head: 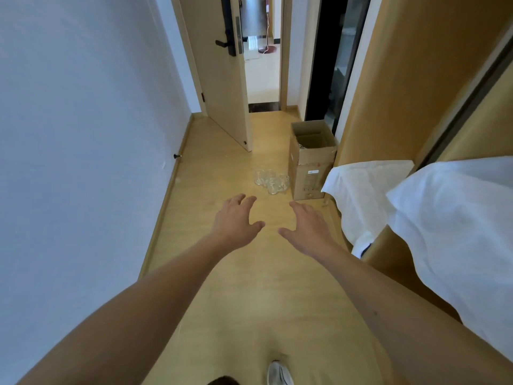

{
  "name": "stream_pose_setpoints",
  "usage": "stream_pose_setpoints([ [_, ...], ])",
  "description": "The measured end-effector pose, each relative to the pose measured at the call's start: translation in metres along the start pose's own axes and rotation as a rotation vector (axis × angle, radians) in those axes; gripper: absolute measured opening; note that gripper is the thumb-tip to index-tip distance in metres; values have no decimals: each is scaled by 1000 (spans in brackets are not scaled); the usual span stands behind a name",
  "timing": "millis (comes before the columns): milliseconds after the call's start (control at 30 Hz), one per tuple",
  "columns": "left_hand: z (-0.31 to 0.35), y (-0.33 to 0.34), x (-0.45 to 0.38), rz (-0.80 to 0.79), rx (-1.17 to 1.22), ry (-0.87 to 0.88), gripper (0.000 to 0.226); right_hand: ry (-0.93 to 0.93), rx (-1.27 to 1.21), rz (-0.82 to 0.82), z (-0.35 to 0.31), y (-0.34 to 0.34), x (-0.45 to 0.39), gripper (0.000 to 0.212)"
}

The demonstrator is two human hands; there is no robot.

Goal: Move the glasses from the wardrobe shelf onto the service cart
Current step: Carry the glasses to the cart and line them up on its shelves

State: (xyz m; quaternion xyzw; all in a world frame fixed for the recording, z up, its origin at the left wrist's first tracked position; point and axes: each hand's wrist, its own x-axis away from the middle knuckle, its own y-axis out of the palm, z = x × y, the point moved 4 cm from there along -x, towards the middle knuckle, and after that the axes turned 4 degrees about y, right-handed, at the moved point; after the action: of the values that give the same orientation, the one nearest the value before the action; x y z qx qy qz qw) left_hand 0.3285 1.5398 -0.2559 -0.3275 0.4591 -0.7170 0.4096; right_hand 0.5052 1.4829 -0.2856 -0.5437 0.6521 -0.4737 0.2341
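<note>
Clear drinking glasses (271, 181) cluster on the pale wood floor (249, 273) at twelve o'clock beyond the empty, spread-fingered left hand (236, 220) and right hand (306, 229), beside a brown cardboard box (308, 168).

glasses (272, 181) on floor (249, 287), just left of cardboard box (309, 165)

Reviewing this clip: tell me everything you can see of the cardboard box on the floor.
The cardboard box is plain brown and taller than wide, standing upright on the wooden floor with its top flaps open. A small label and faint print mark its front. Its contents are unclear. A cluster of clear glasses stands just left of it; white bedding lies at its right.
</note>
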Motion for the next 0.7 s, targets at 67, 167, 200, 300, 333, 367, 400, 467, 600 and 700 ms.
stream_pose_setpoints([
  [67,-2,4,-20,-9,6,-8,75,0,-4,-11,0,-1,-20,79],
  [167,-8,10,-51,-19,14,-9,75,-2,-8,-15,-2,-3,-52,79],
  [200,-11,12,-62,-28,10,-7,75,-1,-11,-18,-3,-4,-63,79],
  [300,-19,15,-102,-38,6,2,75,-1,-22,-17,-9,-5,-101,79],
  [333,-23,15,-117,-39,11,-1,75,-1,-25,-17,-12,-5,-116,79],
  [367,-26,15,-129,-38,17,-1,75,-1,-27,-13,-13,-6,-127,79],
  [400,-32,16,-148,-46,21,-1,75,4,-33,-14,-15,-5,-147,79],
  [467,-42,18,-178,-68,22,4,75,20,-41,-22,-16,-4,-177,78],
  [600,-67,21,-253,-123,21,-2,75,74,-51,-44,-24,-2,-247,78],
  [700,-80,19,-308,-152,38,8,75,115,-53,-55,-31,-1,-296,74],
])
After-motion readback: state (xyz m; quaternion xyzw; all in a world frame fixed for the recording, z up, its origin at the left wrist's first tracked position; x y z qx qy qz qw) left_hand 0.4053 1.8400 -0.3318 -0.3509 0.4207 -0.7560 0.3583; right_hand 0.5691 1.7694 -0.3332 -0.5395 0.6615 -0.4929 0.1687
